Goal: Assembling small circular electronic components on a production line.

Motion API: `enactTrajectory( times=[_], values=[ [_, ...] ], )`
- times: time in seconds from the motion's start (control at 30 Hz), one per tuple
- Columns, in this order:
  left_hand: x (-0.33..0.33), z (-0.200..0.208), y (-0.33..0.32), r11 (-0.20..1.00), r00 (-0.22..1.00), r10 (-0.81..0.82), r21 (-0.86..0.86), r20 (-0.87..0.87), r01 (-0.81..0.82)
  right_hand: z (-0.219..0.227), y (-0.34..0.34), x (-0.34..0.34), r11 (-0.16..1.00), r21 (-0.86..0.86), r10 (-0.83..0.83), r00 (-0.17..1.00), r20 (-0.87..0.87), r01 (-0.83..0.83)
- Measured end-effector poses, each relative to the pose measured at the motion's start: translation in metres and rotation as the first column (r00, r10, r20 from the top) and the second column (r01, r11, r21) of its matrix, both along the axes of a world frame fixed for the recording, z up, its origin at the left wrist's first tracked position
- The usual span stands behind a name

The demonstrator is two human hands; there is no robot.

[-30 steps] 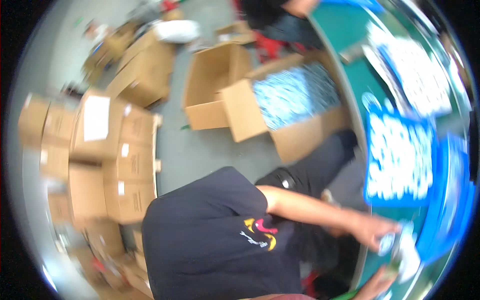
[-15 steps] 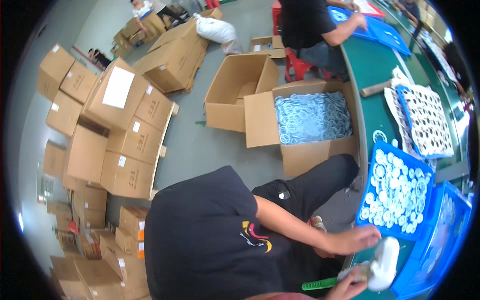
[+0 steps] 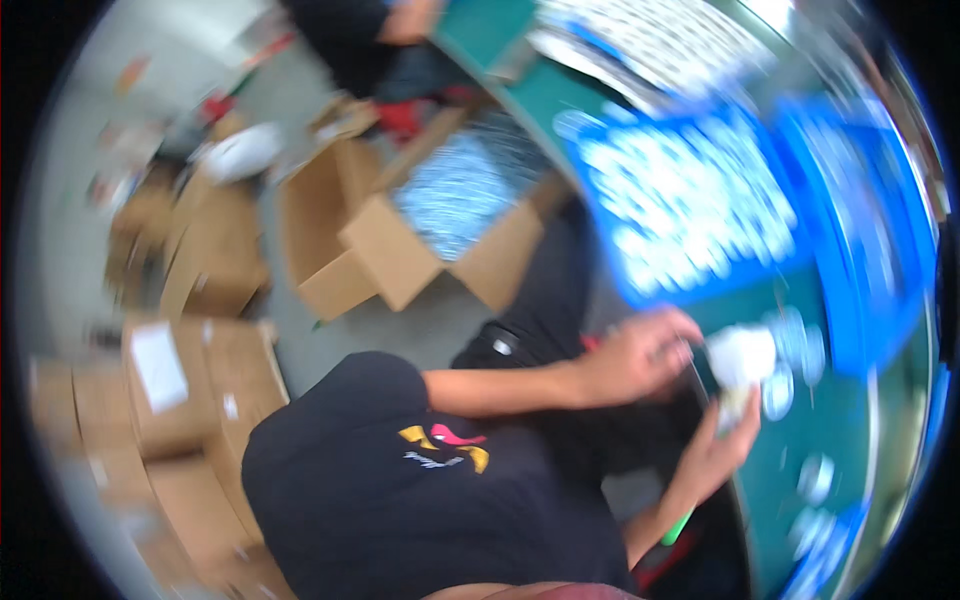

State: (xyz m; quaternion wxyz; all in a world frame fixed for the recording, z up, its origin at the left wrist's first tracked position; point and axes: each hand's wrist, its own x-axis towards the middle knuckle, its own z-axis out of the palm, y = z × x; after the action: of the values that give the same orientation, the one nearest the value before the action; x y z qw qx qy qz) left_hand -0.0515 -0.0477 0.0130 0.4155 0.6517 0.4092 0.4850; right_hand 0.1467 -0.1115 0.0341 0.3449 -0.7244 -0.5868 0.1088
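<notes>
My right hand (image 3: 722,450) is wrapped round a mallet, close below its white head (image 3: 742,355). The mallet's green handle end (image 3: 677,525) shows beside my right wrist. A short way left of the mallet head is my left hand (image 3: 640,360), fingers loosely bent and apart, with nothing visible in them. Clear round plastic pieces (image 3: 777,392) lie on the green tabletop (image 3: 760,500) right beside the mallet head. Above my hands, a blue tray (image 3: 640,296) holds many small white and clear round parts (image 3: 690,200), smeared by motion.
A second blue tray (image 3: 870,340) stands at the right, and more blue shows at the lower right. An open carton (image 3: 395,250) of clear rings (image 3: 460,190) is beside the table. Stacked cartons (image 3: 180,400) fill the left. Another person (image 3: 345,40) is at the table's far end.
The view has swung, so the table and trays sit differently in the picture. My left hand's fingers have bent more, and my right hand still grips the mallet.
</notes>
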Motion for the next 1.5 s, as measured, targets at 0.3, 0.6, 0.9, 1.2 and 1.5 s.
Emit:
enactTrajectory(
  times=[0.3, 0.6, 0.9, 1.2, 1.5],
  values=[
    [0.075, -0.010, 0.069, 0.994, 0.988, -0.101, 0.023, -0.121, 0.104, -0.005, -0.043, 0.104, 0.912, 0.031, -0.400, 0.867, 0.298, 0.410],
    [0.155, -0.012, 0.089, 0.990, 0.983, -0.065, 0.111, -0.170, 0.084, -0.025, -0.030, 0.072, 0.736, 0.424, -0.617, 0.781, 0.100, 0.527],
    [0.088, -0.022, 0.086, 0.897, 0.927, -0.291, 0.271, -0.237, 0.351, 0.028, 0.062, -0.014, 0.855, 0.499, 0.042, 0.978, 0.204, -0.141],
    [0.092, -0.042, 0.081, 0.881, 0.952, -0.146, 0.402, -0.269, 0.249, 0.008, 0.202, -0.072, 0.894, -0.301, 0.448, 0.695, 0.563, -0.332],
    [0.089, -0.042, 0.079, 0.891, 0.946, -0.283, 0.322, -0.160, 0.321, 0.003, 0.196, -0.055, 0.924, -0.087, 0.377, 0.850, 0.368, -0.372]
  ],
)
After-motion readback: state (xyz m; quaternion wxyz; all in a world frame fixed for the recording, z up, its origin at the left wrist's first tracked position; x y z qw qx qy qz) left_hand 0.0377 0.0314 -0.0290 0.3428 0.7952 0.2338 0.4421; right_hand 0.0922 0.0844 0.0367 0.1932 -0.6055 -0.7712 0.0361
